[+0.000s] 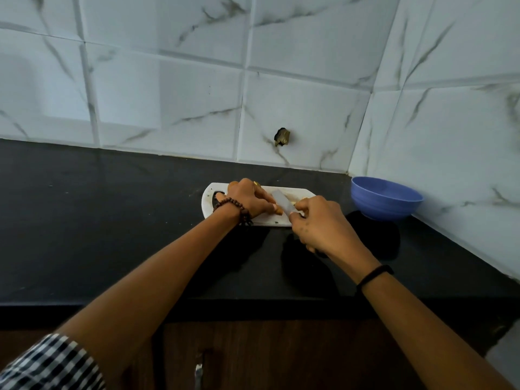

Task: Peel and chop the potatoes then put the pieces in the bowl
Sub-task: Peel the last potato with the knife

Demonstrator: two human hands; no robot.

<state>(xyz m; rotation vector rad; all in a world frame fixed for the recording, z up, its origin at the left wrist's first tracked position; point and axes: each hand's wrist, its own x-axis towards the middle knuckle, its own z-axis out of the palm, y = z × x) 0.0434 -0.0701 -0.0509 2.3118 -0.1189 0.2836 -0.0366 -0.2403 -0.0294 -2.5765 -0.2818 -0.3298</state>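
A white cutting board (212, 205) lies on the black counter near the back wall. My left hand (249, 197) presses down on a potato on the board; the potato is almost wholly hidden under the fingers. My right hand (320, 225) grips the handle of a knife (281, 202), whose pale blade slants across the board right beside my left fingertips. A few pale potato pieces (295, 197) lie on the board behind the blade. A blue bowl (385, 202) stands to the right of the board, in the corner.
The black counter (112, 220) stretches far to the left. White marble tiles form the back and right walls, with a small hole (282, 137) in the back wall. A wooden cabinet front with a metal handle (198, 372) is below the counter edge.
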